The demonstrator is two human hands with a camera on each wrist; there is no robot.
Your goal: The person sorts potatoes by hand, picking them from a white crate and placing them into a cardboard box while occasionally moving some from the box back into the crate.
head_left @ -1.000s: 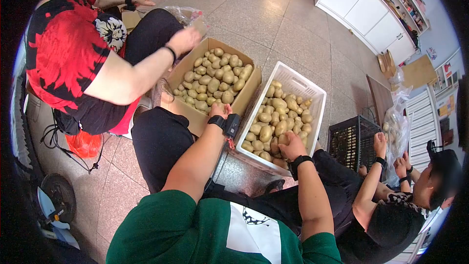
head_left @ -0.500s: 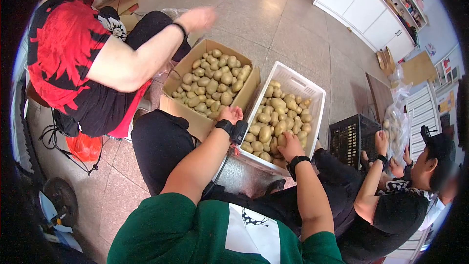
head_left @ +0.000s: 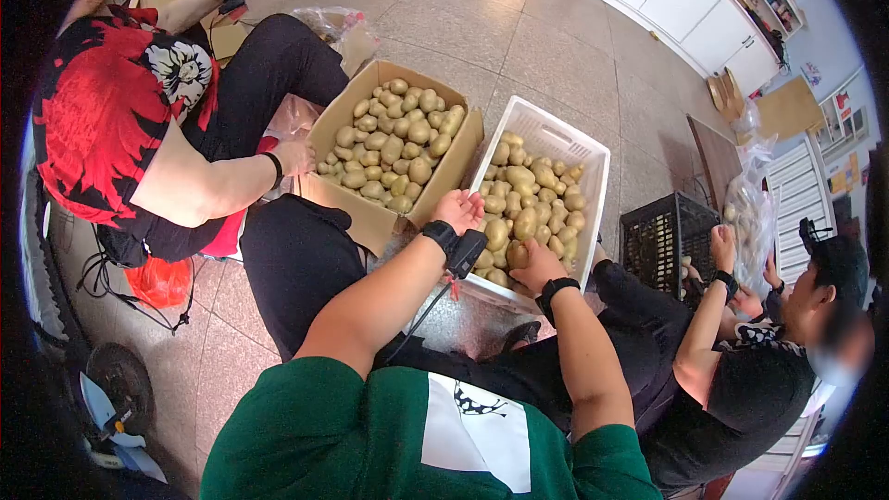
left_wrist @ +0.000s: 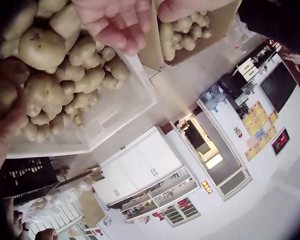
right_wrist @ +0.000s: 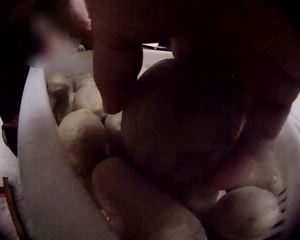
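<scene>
Right hand [head_left: 540, 267]: fingers curled round one potato [right_wrist: 177, 125], inside white crate [head_left: 598, 208], among loose potatoes [head_left: 526, 222]; left hand [head_left: 460, 210]: palm up, fingers loosely bent, empty, near potato-filled carton [head_left: 347, 208].

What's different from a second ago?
The left hand moved right, from the cardboard box towards the white crate. One hand of the person in red came down beside the box. The right hand still holds a potato in the crate.

No legible text, wall sign [left_wrist: 206, 186] (red and yellow) unreadable
</scene>
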